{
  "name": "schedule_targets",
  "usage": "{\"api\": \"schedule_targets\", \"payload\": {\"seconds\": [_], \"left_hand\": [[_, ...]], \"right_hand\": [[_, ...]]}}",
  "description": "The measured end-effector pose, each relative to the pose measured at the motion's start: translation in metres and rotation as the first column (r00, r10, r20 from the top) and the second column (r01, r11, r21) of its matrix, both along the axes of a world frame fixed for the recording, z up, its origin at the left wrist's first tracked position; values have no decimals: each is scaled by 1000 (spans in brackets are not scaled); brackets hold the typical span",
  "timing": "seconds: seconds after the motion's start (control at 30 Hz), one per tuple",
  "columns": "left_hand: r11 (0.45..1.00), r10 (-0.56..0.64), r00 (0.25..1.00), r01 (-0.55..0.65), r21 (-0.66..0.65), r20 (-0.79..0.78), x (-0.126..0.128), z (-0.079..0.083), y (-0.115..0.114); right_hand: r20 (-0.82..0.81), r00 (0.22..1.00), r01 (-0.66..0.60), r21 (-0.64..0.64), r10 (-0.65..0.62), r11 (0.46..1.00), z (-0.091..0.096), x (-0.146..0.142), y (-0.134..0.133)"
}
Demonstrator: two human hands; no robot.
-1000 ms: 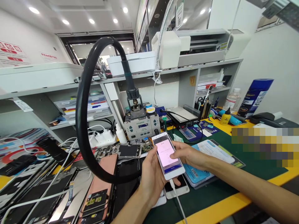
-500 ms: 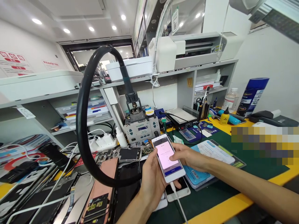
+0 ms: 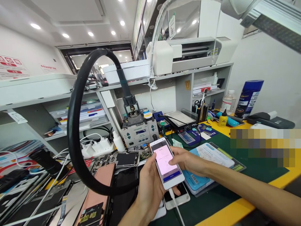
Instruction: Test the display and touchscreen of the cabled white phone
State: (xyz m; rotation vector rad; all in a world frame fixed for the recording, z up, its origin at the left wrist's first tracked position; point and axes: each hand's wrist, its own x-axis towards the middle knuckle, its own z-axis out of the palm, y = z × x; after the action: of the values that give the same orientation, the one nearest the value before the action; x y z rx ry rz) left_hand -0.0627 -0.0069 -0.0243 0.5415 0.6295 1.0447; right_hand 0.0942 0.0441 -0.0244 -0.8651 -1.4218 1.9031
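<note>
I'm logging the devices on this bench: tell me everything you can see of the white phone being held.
The white phone is a slim slab with a white frame and glossy front. Its screen is lit, pale pink with a blue bar near the bottom. It tilts face up, gripped from beneath by the left hand; a finger of the right hand touches the screen. A white cable is plugged into its bottom end.

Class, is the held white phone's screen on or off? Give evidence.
On: the white smartphone in the left hand shows a lit pink-white page.
</note>
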Motion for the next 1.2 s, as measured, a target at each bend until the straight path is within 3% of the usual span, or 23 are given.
{"api": "schedule_targets", "payload": {"seconds": [0.2,0.9,1.2], "left_hand": [[1000,-1,1000,1,29,-4,0,-2,0],[1000,-13,1000,13,-4,8,0,-2,0],[1000,-5,1000,5,-7,7,1,-2,0]], "right_hand": [[27,1000,5,35,-6,999,2,0,-1],[-44,999,29,-55,-31,998,5,-2,-4],[-24,999,30,-36,-31,999,3,-1,-4]]}}
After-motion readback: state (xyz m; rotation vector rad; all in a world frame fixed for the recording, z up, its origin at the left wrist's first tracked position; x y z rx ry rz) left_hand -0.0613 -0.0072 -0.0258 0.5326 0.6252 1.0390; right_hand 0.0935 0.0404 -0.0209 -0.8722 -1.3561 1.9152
